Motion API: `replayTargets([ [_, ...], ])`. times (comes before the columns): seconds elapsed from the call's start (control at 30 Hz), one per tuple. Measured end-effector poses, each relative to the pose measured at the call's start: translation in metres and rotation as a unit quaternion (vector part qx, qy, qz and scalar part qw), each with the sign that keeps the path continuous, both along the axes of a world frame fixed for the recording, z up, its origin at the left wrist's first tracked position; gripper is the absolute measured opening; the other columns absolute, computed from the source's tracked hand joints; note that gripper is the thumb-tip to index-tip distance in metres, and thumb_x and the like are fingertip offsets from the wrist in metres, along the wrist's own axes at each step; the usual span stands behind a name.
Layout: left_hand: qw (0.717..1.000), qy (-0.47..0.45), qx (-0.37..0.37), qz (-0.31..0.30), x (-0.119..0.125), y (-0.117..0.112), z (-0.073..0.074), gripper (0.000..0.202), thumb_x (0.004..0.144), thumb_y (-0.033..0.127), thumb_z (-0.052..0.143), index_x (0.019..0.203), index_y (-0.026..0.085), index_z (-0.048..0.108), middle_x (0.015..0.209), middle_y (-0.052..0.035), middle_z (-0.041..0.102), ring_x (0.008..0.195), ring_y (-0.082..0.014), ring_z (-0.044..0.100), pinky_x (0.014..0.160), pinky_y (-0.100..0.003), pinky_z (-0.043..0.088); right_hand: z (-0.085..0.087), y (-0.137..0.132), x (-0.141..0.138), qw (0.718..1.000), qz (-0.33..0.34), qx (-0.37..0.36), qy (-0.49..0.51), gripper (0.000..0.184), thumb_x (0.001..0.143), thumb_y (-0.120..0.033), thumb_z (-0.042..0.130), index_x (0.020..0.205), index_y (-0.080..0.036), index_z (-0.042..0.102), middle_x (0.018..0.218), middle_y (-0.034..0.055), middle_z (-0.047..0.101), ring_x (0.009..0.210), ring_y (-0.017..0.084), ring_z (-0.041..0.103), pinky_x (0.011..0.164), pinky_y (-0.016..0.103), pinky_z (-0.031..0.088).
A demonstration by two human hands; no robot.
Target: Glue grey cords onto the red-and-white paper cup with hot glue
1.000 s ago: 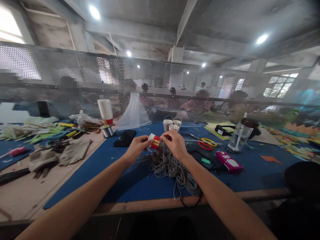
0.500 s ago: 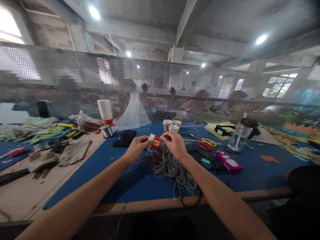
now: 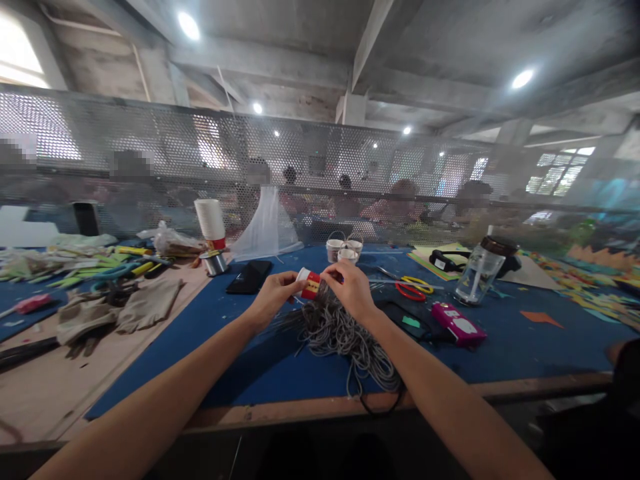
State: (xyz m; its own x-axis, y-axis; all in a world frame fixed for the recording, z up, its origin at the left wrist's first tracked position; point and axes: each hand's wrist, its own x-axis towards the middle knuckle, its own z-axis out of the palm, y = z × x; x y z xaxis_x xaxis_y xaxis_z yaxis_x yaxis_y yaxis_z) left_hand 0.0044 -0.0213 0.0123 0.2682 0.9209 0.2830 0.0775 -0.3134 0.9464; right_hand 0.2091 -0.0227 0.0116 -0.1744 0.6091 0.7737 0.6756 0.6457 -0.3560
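Over the flat blue mat (image 3: 280, 373) mid-frame, the left hand (image 3: 274, 293) holds a red-and-white paper cup (image 3: 311, 287), best gripped softly, while the right hand (image 3: 351, 287) pinches something I cannot tell.

one held cup (image 3: 311, 286), three small buckets (image 3: 348, 255), one brown-lidded bottle (image 3: 476, 277)

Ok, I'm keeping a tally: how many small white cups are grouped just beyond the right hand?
3: the left cup, the right cup, and the front cup between them, nearest the right hand. Others may be hidden behind them or the hand.
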Motion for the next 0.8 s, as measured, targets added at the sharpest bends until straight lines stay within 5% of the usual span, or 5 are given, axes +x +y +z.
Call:
replayTargets([
  [0.8,1.0,0.001,0.0,-0.006,0.0,-0.0007,-0.0001,0.027,0.076,0.042,0.069,0.08,0.015,0.072,0.073,-0.0032,0.064,0.061,-0.0126,0.05,0.055,-0.024,0.036,0.0026,-0.0017,-0.0008,1.0,-0.003,-0.002,-0.005,0.01,0.09,-0.028,0.062,0.085,-0.021,0.067,0.084,0.0017,0.063,0.078,0.015,0.059,0.074,0.026,0.043],
])
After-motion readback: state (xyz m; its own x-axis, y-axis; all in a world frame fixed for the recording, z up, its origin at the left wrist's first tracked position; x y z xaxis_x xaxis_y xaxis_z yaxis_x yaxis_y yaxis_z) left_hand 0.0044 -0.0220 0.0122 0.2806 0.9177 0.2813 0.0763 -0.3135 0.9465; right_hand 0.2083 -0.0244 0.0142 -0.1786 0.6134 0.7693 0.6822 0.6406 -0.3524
